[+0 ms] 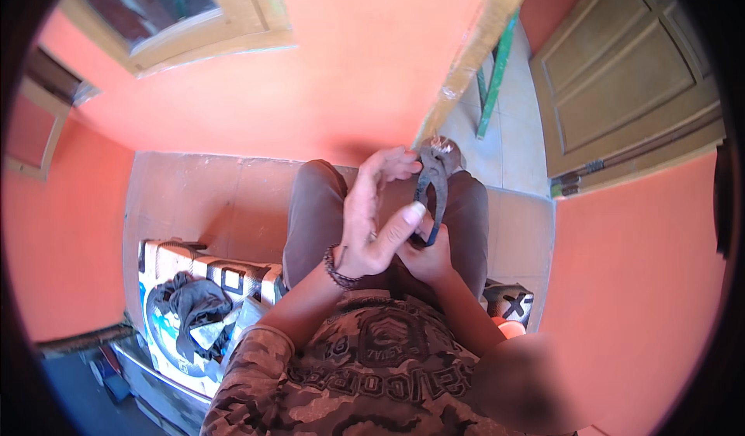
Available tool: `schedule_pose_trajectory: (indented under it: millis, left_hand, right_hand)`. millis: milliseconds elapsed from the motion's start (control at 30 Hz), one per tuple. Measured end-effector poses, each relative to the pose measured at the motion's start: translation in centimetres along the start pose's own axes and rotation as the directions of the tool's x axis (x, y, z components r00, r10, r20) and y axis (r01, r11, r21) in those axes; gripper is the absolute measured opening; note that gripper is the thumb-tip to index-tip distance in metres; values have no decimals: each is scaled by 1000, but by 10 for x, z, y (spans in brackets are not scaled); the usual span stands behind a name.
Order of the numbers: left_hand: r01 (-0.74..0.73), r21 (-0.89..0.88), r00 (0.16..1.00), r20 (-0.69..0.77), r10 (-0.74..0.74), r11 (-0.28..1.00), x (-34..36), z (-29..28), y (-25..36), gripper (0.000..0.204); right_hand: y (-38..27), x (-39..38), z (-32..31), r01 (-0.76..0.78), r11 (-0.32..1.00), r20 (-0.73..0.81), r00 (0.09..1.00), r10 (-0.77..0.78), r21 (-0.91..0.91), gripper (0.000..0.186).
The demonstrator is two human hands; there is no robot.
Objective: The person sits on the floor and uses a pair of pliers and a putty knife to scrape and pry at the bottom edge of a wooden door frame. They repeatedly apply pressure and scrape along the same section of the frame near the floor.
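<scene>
Presently, reading from left to right: a dark cloth [194, 304] lies crumpled on a pale cover with black markings, beside the seated person. Left hand [362, 226] is raised over the lap, braided bracelet [337, 273] at its wrist; fingers spread and loosely bent, thumb held well away from them.

Dark pincers [441, 195], as best I can judge the tool, stand just right of those fingers, above and between the knees. Key relation: long axis runs from the person's body outward, head away, handle ends close to the torso, leaning slightly. Left thumb overlaps the near handle from here; contact cannot be told. Left fingertips are near the head; right hand [428, 261] is at the handle ends, hence nearer to that end. Its fingers appear curled around them, though mostly hidden.

Appearance: matt, dark grey to black, slender; two bowed arms with a long gap between, meeting at a thicker head. Behind the head, a rounded brown thing with pale wisps; identity unclear.

Farther right: green post [499, 79], then a panelled wooden door [621, 79].
</scene>
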State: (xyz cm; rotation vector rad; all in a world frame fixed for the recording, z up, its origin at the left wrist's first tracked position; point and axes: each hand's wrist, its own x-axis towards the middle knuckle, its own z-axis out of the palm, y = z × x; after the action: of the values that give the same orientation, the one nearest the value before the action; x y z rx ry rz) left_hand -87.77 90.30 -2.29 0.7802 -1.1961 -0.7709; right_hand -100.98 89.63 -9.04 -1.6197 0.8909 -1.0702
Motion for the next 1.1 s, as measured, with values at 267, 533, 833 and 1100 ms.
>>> schedule_pose_trajectory:
  millis: [267, 533, 833, 1100]
  left_hand:
    - [187, -92, 940, -272, -206, 978, -6, -60, 57, 30]
    - [182, -439, 899, -288, -330, 880, -45, -89, 71, 20]
    - [302, -488, 795, -346, -498, 819, -63, -107, 67, 20]
    - [128, -653, 701, -473, -533, 747, -68, -127, 50, 18]
  right_hand:
    - [-68, -15, 6, -485, 865, 659, 694, 290, 130, 19]
    - [-82, -37, 18, -470, 879, 725, 580, 372, -75, 32]
    - [-91, -38, 16, -600, 777, 839, 313, 445, -188, 35]
    - [-88, -21, 10, -812, 560, 810, 212, 546, -165, 41]
